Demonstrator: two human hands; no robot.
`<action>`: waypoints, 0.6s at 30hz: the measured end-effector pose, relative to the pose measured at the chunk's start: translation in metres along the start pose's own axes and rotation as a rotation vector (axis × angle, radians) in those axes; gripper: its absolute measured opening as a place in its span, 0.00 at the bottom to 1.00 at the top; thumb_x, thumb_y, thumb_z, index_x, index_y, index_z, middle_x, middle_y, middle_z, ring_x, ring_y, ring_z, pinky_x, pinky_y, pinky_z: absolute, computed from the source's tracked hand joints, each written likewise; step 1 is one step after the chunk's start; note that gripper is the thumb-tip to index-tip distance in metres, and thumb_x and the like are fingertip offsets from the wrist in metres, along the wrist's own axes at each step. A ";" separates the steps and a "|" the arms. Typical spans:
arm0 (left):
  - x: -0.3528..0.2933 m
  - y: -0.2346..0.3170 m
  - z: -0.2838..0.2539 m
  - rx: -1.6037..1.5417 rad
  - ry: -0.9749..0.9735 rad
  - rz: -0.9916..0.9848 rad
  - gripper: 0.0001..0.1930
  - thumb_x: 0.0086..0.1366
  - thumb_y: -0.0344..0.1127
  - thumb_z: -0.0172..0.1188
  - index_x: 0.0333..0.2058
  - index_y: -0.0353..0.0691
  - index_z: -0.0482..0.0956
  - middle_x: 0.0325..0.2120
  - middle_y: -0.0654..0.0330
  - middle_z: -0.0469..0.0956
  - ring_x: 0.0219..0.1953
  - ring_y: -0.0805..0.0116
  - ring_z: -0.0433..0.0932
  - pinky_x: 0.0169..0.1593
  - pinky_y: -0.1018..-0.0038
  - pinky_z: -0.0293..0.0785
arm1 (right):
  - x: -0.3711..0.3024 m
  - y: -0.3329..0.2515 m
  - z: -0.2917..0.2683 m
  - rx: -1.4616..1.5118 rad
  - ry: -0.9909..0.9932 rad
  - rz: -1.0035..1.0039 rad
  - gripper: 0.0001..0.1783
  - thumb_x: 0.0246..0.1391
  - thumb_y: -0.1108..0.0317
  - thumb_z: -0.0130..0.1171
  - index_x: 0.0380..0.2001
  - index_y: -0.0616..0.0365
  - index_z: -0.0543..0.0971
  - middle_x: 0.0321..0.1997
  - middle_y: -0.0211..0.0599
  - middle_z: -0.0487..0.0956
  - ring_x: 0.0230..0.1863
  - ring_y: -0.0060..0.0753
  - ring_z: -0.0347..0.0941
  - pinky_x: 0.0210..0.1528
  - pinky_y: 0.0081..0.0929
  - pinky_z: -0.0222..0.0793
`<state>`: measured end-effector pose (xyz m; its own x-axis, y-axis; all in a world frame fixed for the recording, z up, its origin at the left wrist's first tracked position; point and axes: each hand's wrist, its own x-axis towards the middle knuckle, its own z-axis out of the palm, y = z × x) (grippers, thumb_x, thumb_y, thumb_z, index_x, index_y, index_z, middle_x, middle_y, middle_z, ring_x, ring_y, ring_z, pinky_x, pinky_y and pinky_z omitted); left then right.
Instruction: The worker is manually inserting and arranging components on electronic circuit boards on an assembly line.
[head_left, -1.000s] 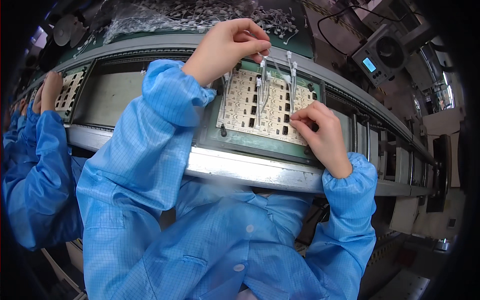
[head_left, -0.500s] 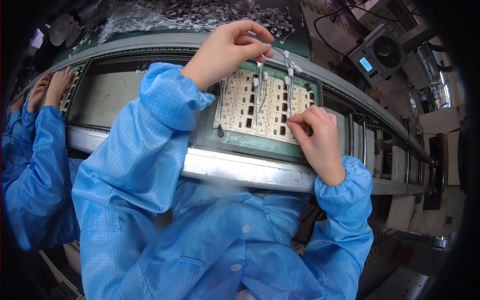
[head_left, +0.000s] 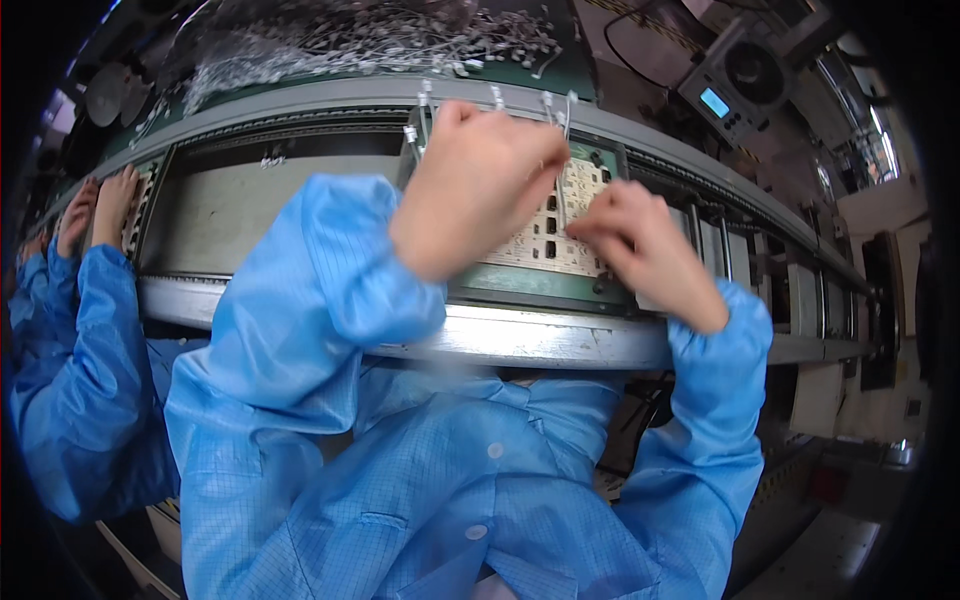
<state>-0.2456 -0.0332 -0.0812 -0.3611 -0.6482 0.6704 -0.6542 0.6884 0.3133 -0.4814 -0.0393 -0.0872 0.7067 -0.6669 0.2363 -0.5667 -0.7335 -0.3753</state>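
A cream circuit-board panel (head_left: 585,205) with black connectors lies on a green carrier plate (head_left: 530,285) in the conveyor track. Over its left and middle part is my left hand (head_left: 485,190), fingers curled closed beside a white cable (head_left: 562,195); whatever lies in that grip is hidden. Coming in from the right, my right hand (head_left: 640,240) pinches thumb and forefinger at the lower end of this cable, low on the panel. More white cable plugs (head_left: 425,95) stick up past the carrier's far edge, behind my left hand.
A heap of loose white cables (head_left: 400,50), partly under clear plastic, lies beyond the far rail. The metal front rail (head_left: 550,340) runs before me. At far left a co-worker's hands (head_left: 100,205) are at another board. A grey device with a lit screen (head_left: 714,102) stands back right.
My left hand has come down and nearer, from the cables' upper ends to over the panel, and its fingers have curled in. My right hand has shifted slightly up. The carrier sits a little further left in view.
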 end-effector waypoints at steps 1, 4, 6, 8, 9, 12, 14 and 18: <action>-0.006 0.010 0.012 0.027 -0.031 0.013 0.04 0.57 0.31 0.65 0.32 0.46 0.80 0.26 0.66 0.80 0.36 0.66 0.77 0.49 0.64 0.61 | 0.005 0.016 -0.003 0.094 0.106 0.094 0.10 0.57 0.74 0.57 0.41 0.59 0.83 0.34 0.32 0.78 0.38 0.32 0.73 0.43 0.27 0.67; -0.023 0.032 0.024 0.172 -0.084 0.081 0.03 0.54 0.32 0.62 0.28 0.44 0.78 0.25 0.65 0.79 0.34 0.64 0.75 0.48 0.60 0.62 | 0.033 0.060 -0.019 0.240 0.411 0.282 0.11 0.60 0.72 0.55 0.43 0.59 0.82 0.37 0.29 0.81 0.39 0.21 0.74 0.42 0.20 0.68; -0.028 0.037 0.029 0.222 -0.142 0.099 0.03 0.53 0.31 0.62 0.28 0.44 0.78 0.25 0.64 0.79 0.35 0.64 0.75 0.48 0.60 0.62 | 0.047 0.087 -0.014 0.274 0.488 0.335 0.11 0.61 0.70 0.54 0.42 0.59 0.82 0.36 0.28 0.82 0.38 0.19 0.73 0.41 0.20 0.69; -0.030 0.040 0.039 0.268 -0.183 0.107 0.03 0.52 0.31 0.62 0.28 0.43 0.78 0.25 0.65 0.76 0.39 0.63 0.74 0.48 0.59 0.62 | 0.038 0.101 -0.003 0.125 0.518 0.328 0.11 0.59 0.70 0.54 0.41 0.60 0.83 0.33 0.31 0.81 0.34 0.21 0.74 0.38 0.21 0.69; -0.028 0.042 0.040 0.251 -0.196 0.109 0.03 0.52 0.31 0.62 0.28 0.43 0.78 0.26 0.65 0.76 0.39 0.62 0.73 0.48 0.59 0.62 | 0.031 0.105 0.000 0.019 0.530 0.320 0.11 0.58 0.70 0.54 0.41 0.60 0.83 0.32 0.32 0.81 0.33 0.22 0.74 0.37 0.22 0.69; -0.022 0.048 0.036 0.257 -0.243 0.089 0.04 0.52 0.31 0.64 0.28 0.42 0.79 0.31 0.63 0.74 0.41 0.60 0.72 0.48 0.59 0.61 | 0.022 0.109 0.004 0.019 0.567 0.285 0.12 0.58 0.69 0.54 0.41 0.59 0.83 0.32 0.36 0.82 0.31 0.26 0.74 0.36 0.26 0.71; -0.021 0.052 0.035 0.278 -0.287 0.070 0.03 0.53 0.30 0.64 0.28 0.41 0.81 0.32 0.63 0.73 0.42 0.60 0.71 0.49 0.59 0.60 | 0.025 0.101 0.002 0.042 0.554 0.310 0.12 0.58 0.69 0.53 0.40 0.60 0.83 0.32 0.37 0.82 0.31 0.27 0.75 0.36 0.28 0.71; -0.021 0.056 0.035 0.235 -0.346 0.018 0.03 0.54 0.31 0.64 0.28 0.42 0.81 0.33 0.63 0.74 0.43 0.59 0.71 0.49 0.58 0.61 | 0.023 0.097 0.005 0.129 0.549 0.331 0.12 0.58 0.69 0.53 0.40 0.61 0.82 0.32 0.39 0.82 0.31 0.30 0.76 0.37 0.28 0.72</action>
<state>-0.2982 0.0069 -0.1014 -0.5495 -0.7357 0.3961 -0.7652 0.6334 0.1149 -0.5181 -0.1251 -0.1226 0.1652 -0.8497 0.5007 -0.6378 -0.4792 -0.6029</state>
